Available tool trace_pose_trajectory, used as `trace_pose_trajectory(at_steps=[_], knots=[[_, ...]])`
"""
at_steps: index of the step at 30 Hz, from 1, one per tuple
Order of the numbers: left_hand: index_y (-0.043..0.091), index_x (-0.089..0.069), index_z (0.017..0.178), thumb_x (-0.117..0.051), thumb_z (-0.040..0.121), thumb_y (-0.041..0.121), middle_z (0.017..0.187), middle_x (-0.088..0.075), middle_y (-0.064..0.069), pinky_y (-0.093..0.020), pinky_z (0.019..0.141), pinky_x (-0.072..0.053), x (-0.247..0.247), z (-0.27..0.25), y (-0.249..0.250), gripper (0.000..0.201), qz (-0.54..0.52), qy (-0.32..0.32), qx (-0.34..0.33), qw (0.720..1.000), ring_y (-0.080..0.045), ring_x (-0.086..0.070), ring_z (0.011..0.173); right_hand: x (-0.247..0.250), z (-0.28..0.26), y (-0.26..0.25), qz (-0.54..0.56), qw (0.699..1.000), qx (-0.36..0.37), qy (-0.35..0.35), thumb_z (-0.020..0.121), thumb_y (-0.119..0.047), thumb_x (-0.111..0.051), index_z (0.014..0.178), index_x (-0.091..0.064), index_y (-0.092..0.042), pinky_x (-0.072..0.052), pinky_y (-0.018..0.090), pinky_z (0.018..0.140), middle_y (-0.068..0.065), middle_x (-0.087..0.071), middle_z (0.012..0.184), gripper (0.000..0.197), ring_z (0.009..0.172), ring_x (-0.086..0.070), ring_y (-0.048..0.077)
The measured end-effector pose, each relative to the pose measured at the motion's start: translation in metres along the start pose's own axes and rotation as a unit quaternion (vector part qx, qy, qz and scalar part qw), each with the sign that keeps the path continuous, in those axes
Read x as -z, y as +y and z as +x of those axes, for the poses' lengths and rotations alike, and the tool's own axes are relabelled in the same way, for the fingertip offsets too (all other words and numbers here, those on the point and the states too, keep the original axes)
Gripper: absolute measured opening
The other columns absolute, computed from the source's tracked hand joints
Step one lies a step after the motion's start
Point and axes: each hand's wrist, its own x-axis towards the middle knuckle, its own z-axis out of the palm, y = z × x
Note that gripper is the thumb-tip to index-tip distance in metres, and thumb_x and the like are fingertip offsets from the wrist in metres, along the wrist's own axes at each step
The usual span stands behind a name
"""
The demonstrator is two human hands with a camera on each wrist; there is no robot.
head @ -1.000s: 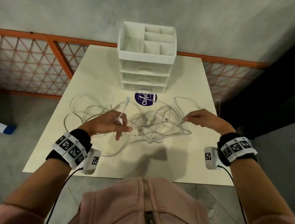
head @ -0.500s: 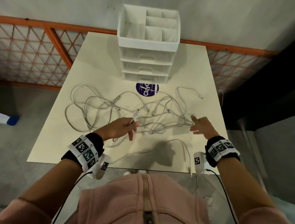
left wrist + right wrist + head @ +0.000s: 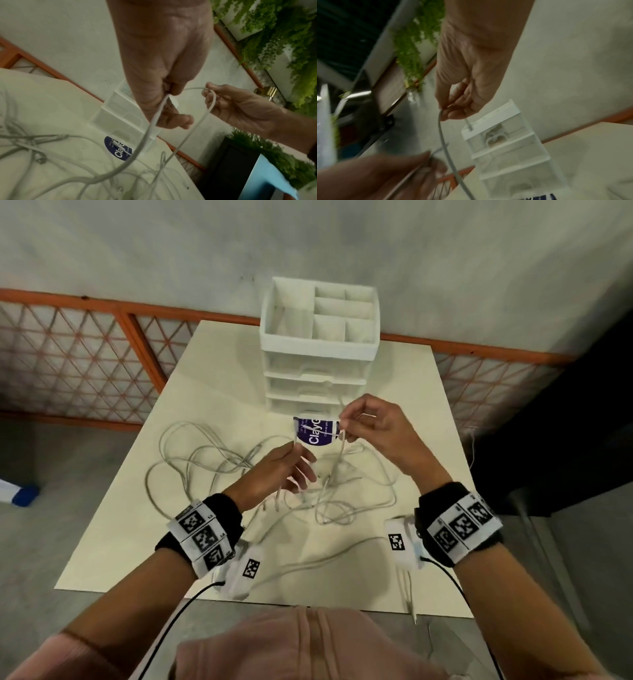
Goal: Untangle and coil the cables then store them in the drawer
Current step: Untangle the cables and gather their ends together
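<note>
I've barely begun: my left hand (image 3: 291,467) and right hand (image 3: 373,426) each pinch one cable (image 3: 208,108); the tangle (image 3: 219,460) is uncoiled, drawers (image 3: 315,381) closed

The purple round sticker (image 3: 313,433) on the table (image 3: 144,508) reads "Clay…".
</note>
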Motion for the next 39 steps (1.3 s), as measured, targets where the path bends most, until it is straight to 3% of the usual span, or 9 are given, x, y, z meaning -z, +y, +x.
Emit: trace_pose_trajectory(at_steps=[5, 9, 14, 19, 22, 25, 29, 33, 39], knots=[[0.012, -0.058, 0.096, -0.025, 0.104, 0.030, 0.096, -0.064, -0.009, -0.028, 0.076, -0.054, -0.003, 0.005, 0.013, 0.038, -0.108, 0.030, -0.028, 0.993, -0.018, -0.062, 0.084, -0.036, -0.003, 0.010, -0.098, 0.983, -0.020, -0.155, 0.083, -0.001, -0.067, 0.084, -0.055, -0.010, -0.048, 0.020, 0.067, -0.003, -0.062, 0.077, 0.015, 0.071, -0.061, 0.012], [0.008, -0.057, 0.102, -0.026, 0.104, 0.029, 0.096, -0.062, -0.009, -0.025, 0.076, -0.054, -0.002, 0.007, 0.012, 0.038, -0.150, 0.026, -0.041, 0.987, -0.019, -0.060, 0.088, -0.044, -0.001, 0.014, -0.127, 0.978, -0.034, -0.160, 0.080, 0.000, -0.069, 0.076, -0.049, -0.020, -0.048, 0.021, 0.070, -0.004, -0.058, 0.073, 0.028, 0.067, -0.060, 0.009], [0.005, -0.053, 0.093, -0.026, 0.104, 0.025, 0.088, -0.061, -0.008, -0.027, 0.075, -0.052, -0.004, 0.009, 0.006, 0.036, -0.194, 0.024, -0.069, 0.978, -0.018, -0.062, 0.083, -0.040, 0.001, 0.011, -0.114, 0.979, -0.057, -0.162, 0.077, -0.001, -0.074, 0.075, -0.050, -0.013, -0.052, 0.033, 0.076, 0.009, -0.060, 0.076, 0.026, 0.069, -0.064, 0.016], [0.016, -0.049, 0.079, -0.030, 0.103, 0.028, 0.087, -0.058, 0.001, -0.023, 0.078, -0.048, -0.009, 0.009, -0.001, 0.033, -0.077, 0.054, -0.085, 0.992, -0.011, -0.058, 0.082, -0.032, 0.018, 0.000, -0.118, 0.992, -0.029, -0.022, 0.084, -0.023, -0.070, 0.094, -0.051, -0.010, -0.054, 0.029, 0.062, 0.009, -0.066, 0.074, 0.025, 0.062, -0.066, 0.021], [0.016, -0.045, 0.076, -0.029, 0.103, 0.027, 0.082, -0.059, 0.001, -0.021, 0.073, -0.049, -0.009, 0.008, -0.002, 0.033, -0.027, 0.013, -0.081, 0.996, -0.009, -0.059, 0.074, -0.030, 0.032, -0.004, -0.133, 0.990, 0.004, 0.049, 0.088, -0.020, -0.064, 0.110, -0.055, -0.009, -0.054, 0.024, 0.063, 0.004, -0.065, 0.080, 0.026, 0.068, -0.069, 0.019], [0.014, -0.043, 0.077, -0.029, 0.104, 0.026, 0.076, -0.059, -0.002, -0.026, 0.073, -0.049, -0.007, 0.006, 0.001, 0.032, -0.008, -0.020, -0.077, 0.997, -0.009, -0.058, 0.064, -0.035, 0.035, -0.004, -0.131, 0.989, 0.006, 0.070, 0.084, -0.010, -0.068, 0.099, -0.063, -0.003, -0.056, 0.024, 0.067, 0.008, -0.065, 0.081, 0.017, 0.067, -0.068, 0.017], [0.014, -0.042, 0.077, -0.028, 0.104, 0.025, 0.070, -0.055, 0.000, -0.019, 0.063, -0.046, -0.001, 0.005, 0.007, 0.032, 0.035, -0.028, -0.089, 0.995, -0.007, -0.054, 0.058, -0.036, 0.039, 0.004, -0.134, 0.987, -0.066, 0.064, 0.085, -0.016, -0.068, 0.116, -0.063, -0.010, -0.059, 0.032, 0.077, 0.012, -0.061, 0.106, 0.032, 0.082, -0.067, 0.024], [0.014, -0.044, 0.080, -0.027, 0.104, 0.027, 0.067, -0.053, 0.001, -0.023, 0.062, -0.044, 0.006, 0.005, 0.003, 0.031, 0.057, -0.032, -0.090, 0.994, -0.011, -0.051, 0.058, -0.037, 0.040, 0.007, -0.107, 0.987, -0.102, 0.057, 0.084, -0.008, -0.068, 0.106, -0.068, -0.002, -0.057, 0.020, 0.065, 0.012, -0.066, 0.094, 0.022, 0.075, -0.066, 0.021], [0.012, -0.050, 0.090, -0.025, 0.104, 0.035, 0.067, -0.059, -0.003, -0.030, 0.066, -0.043, 0.003, 0.009, 0.016, 0.037, 0.009, -0.017, -0.057, 0.998, -0.016, -0.051, 0.057, -0.040, 0.042, -0.007, -0.078, 0.996, -0.025, 0.042, 0.079, -0.005, -0.072, 0.095, -0.067, -0.007, -0.058, 0.030, 0.072, 0.002, -0.060, 0.082, 0.017, 0.070, -0.067, 0.022]])
